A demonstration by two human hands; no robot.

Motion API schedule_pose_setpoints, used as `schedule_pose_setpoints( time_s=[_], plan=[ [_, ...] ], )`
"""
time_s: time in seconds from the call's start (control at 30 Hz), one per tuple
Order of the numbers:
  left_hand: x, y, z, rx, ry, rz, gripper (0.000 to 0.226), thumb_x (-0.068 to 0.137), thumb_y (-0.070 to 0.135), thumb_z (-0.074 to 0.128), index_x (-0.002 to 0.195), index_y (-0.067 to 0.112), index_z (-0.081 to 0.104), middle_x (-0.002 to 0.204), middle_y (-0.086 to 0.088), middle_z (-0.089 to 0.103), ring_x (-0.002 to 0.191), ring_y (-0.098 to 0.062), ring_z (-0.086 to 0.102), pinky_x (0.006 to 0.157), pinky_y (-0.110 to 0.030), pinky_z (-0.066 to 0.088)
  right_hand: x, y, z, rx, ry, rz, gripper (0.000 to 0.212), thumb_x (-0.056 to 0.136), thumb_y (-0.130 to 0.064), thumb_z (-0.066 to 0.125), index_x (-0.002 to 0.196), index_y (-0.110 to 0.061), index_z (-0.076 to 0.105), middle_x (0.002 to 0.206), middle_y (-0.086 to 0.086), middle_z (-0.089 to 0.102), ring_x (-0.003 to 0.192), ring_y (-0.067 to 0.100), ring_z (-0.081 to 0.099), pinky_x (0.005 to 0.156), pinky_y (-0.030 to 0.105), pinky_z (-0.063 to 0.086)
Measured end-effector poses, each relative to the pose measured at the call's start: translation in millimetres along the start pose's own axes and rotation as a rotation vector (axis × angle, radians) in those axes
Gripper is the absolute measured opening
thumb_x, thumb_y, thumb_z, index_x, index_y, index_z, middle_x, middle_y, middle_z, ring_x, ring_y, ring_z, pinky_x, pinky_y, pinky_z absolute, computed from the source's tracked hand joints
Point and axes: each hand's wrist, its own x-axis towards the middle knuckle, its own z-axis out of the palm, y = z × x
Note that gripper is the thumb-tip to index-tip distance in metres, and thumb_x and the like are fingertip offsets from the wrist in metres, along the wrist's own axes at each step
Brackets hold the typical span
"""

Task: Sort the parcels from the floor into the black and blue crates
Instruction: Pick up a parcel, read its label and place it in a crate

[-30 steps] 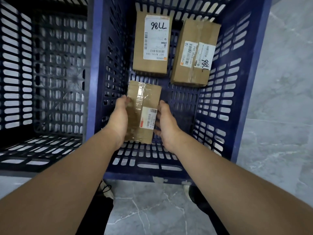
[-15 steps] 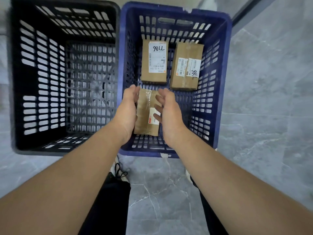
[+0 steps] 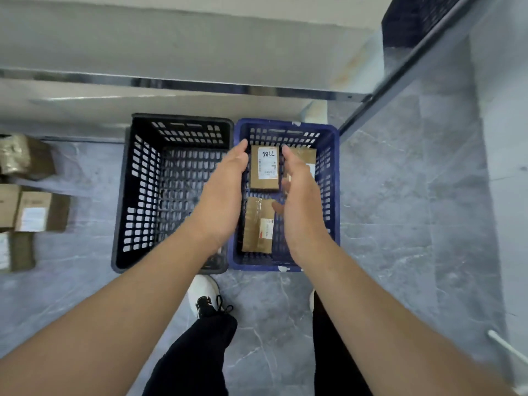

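Parcels [image 3: 264, 167] — three lying in blue crate [image 3: 335, 181] | left hand [image 3: 225, 195] and right hand [image 3: 300, 204] above it, both loose, fingers relaxed, gripping nothing | black crate [image 3: 183, 118] just beside

grey marble-look floor tiles [image 3: 400, 224] with pale veins lie below a steel shelving rack [image 3: 200, 85]; its pale shelf board [image 3: 171, 47] catches soft glare, and a dark rail [image 3: 400, 78] angles off right.
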Motion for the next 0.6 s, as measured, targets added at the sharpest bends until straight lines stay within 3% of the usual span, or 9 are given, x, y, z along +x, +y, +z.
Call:
schedule_pose_setpoints(
  time_s=[0.1,0.23,0.33,0.4,0.47,0.6],
  plan=[
    [-46,53,-10,0.071,-0.051,0.128,0.057,0.104,0.047,0.032,0.16,0.036,0.034,0.162,0.021,0.033,0.139,0.011,0.032,0.113,-0.018,0.022,-45,-50,5,0.007,0.001,-0.115,0.07,0.086,-0.075,0.044,0.15,-0.051,0.058,0.156,-0.022,0.058,0.146,0.002,0.052,0.127,0.051,0.04],
    [-107,132,-24,0.092,-0.033,0.257,0.071,0.092,0.05,0.033,0.16,0.033,0.035,0.163,0.02,0.033,0.139,0.014,0.031,0.124,-0.026,0.02,-115,-128,12,-0.016,-0.056,-0.221,0.06,0.075,-0.079,0.038,0.134,-0.072,0.049,0.152,-0.035,0.047,0.148,-0.006,0.041,0.129,0.05,0.036],
    [-152,189,-30,0.14,0.017,0.356,0.075,0.089,0.056,0.032,0.161,0.034,0.034,0.165,0.018,0.032,0.146,0.008,0.028,0.127,-0.034,0.021,-158,-184,10,-0.04,-0.073,-0.344,0.071,0.076,-0.079,0.035,0.144,-0.064,0.048,0.158,-0.03,0.044,0.153,-0.002,0.038,0.13,0.053,0.035],
    [-181,225,-32,0.157,0.051,0.422,0.079,0.086,0.062,0.031,0.161,0.037,0.033,0.166,0.019,0.03,0.148,0.007,0.025,0.128,-0.036,0.019,-185,-222,6,-0.049,-0.097,-0.41,0.082,0.077,-0.079,0.034,0.153,-0.056,0.048,0.149,-0.039,0.045,0.155,0.001,0.037,0.13,0.054,0.035],
    [-212,260,-31,0.162,0.084,0.501,0.074,0.089,0.06,0.031,0.16,0.04,0.032,0.166,0.02,0.029,0.147,0.009,0.025,0.128,-0.036,0.018,-212,-261,-1,-0.045,-0.156,-0.485,0.076,0.077,-0.079,0.034,0.149,-0.058,0.049,0.136,-0.049,0.042,0.155,0.003,0.038,0.129,0.054,0.036],
    [-274,325,-21,0.103,0.204,0.623,0.065,0.093,0.053,0.034,0.157,0.042,0.037,0.158,0.023,0.035,0.133,0.02,0.032,0.126,-0.035,0.021,-264,-331,-21,-0.038,-0.267,-0.64,0.07,0.079,-0.077,0.035,0.145,-0.06,0.048,0.133,-0.051,0.041,0.155,0.003,0.038,0.129,0.055,0.036]
  ],
)
